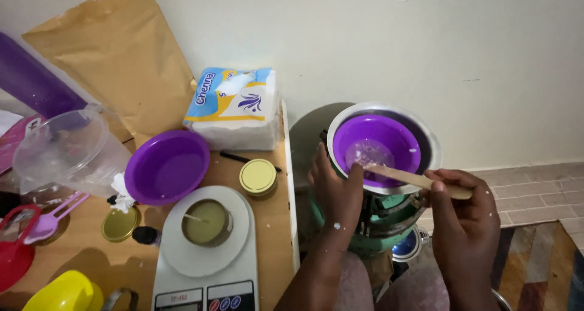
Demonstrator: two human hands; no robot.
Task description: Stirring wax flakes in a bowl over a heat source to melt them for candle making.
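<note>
Now right hand (463, 196) angles wooden stick (409, 178) into purple bowl (378, 142); left hand (336, 188) steadies it.

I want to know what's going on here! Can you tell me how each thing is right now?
Purple bowl in the pot: holds pale melting stuff.
Wooden stick: tip in that bowl, gripped by right hand.
Left hand: steadying the pot rim.
Candle tin: filled, lidless, on scale.
Second purple bowl: empty.
Gold lid: off, lying flat.
</note>
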